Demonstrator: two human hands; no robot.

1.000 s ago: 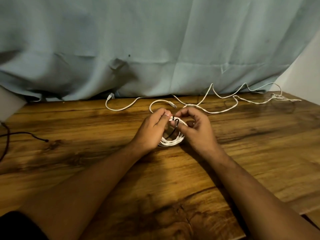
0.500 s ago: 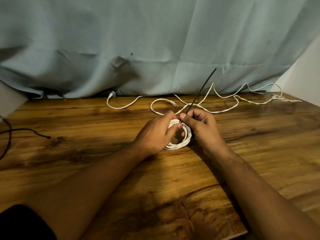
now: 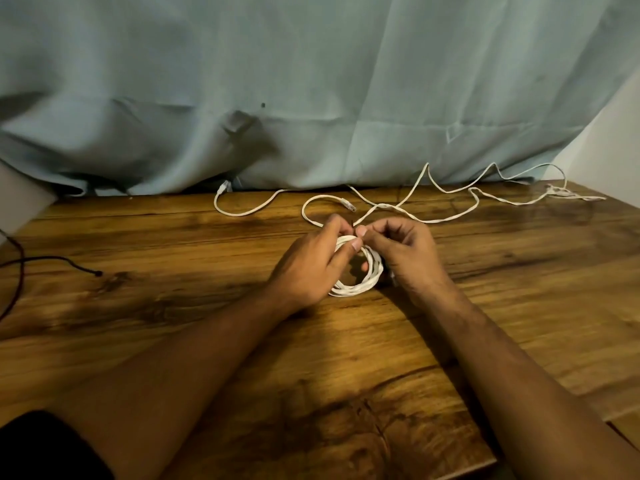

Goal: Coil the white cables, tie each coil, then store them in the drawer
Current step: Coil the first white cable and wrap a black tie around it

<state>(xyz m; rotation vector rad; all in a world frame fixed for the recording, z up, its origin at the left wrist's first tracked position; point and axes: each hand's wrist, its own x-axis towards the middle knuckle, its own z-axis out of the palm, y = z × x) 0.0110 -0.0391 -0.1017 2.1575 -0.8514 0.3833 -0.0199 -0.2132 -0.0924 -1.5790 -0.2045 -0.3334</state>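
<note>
A small coil of white cable [image 3: 360,287] lies on the wooden table [image 3: 519,289] in the middle of the view. My left hand [image 3: 308,265] grips the coil's left side, thumb on its top. My right hand [image 3: 407,254] pinches at the coil's top, where a short dark stub of a black cable tie [image 3: 352,223] shows between the fingertips of both hands. The rest of the tie is hidden. Behind the hands, a loose white cable [image 3: 450,218] snakes toward the far right corner. Another white cable end [image 3: 242,212] lies at the back left.
A light blue curtain [image 3: 311,98] hangs along the table's back edge. A thin dark cord [image 3: 62,259] trails in from the left edge. The table's front edge [image 3: 485,460] cuts across at the lower right. No drawer is in view.
The tie's long black tail, which stuck up toward the curtain half a second ago, no longer shows. Both hands have closed in on the coil's top.
</note>
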